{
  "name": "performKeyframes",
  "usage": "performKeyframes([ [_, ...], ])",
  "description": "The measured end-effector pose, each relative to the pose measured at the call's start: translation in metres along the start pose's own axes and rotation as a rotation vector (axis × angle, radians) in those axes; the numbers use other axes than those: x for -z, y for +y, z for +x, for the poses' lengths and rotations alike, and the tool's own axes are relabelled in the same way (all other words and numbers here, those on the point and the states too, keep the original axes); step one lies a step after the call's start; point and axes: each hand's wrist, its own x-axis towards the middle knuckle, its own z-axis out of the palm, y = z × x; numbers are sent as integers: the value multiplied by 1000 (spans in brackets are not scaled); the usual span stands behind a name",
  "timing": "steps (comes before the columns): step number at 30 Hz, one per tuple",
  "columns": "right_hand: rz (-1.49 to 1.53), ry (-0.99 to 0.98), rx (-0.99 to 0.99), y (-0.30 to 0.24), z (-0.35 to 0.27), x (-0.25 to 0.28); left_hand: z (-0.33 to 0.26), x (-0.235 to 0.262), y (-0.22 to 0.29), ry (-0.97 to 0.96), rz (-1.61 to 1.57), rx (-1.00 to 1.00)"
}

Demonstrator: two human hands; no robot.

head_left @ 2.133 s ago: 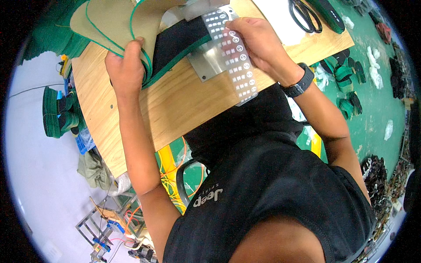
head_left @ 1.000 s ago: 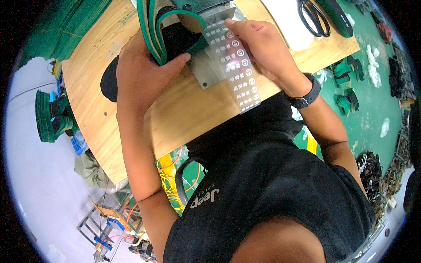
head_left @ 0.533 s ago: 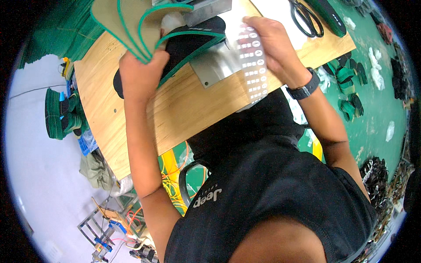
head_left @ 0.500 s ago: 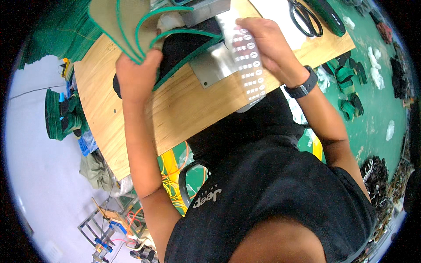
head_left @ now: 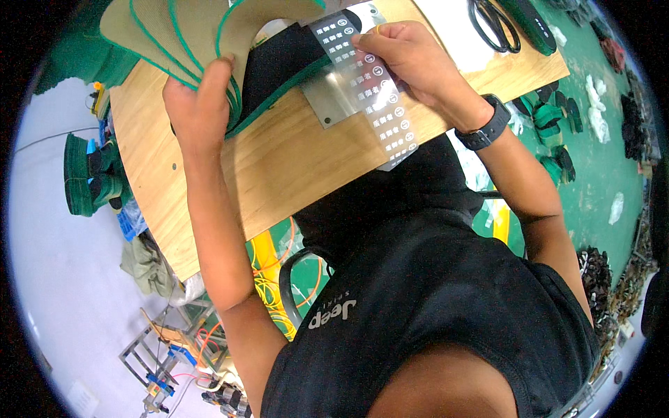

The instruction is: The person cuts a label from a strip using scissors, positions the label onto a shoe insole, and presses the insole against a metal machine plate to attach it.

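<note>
My left hand [head_left: 198, 104] is closed on a fan of tan insoles [head_left: 157, 45] with green edges, thumb on top. Below the fan, a black insole [head_left: 282, 59] with a green rim lies with its toe toward my right hand. My right hand [head_left: 418, 59] pinches a clear label strip [head_left: 387, 115] with rows of white printed marks. The strip's upper part lies across the end of the black insole, and its lower end hangs past the table edge. Partly under both sits a shiny metal plate [head_left: 324, 104] with a small hole.
The wooden table [head_left: 167, 216] runs slantwise below my arms. At its far right lie black loops [head_left: 495, 28], a dark green oblong case [head_left: 526, 28] and a white sheet [head_left: 449, 24]. Green-edged insoles are stacked at the upper left [head_left: 63, 66] and scattered on the green floor [head_left: 557, 118].
My left hand has moved slightly left with the insoles, which are spread wider. My right hand has shifted left and brought the label strip over the black insole's end.
</note>
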Motion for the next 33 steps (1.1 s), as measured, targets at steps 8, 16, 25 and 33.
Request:
performKeyframes([
  [8,-152,-20,-115,-15,-8,0,0,-3,7,-17,-22,13],
  [16,-144,-2,-115,-21,-9,-4,0,-5,7,79,70,42],
  [25,-184,16,-112,-13,-9,-1,0,-9,5,41,152,73],
  [33,-246,-67,-63,-26,-13,-1,0,-24,6,-278,797,-299],
])
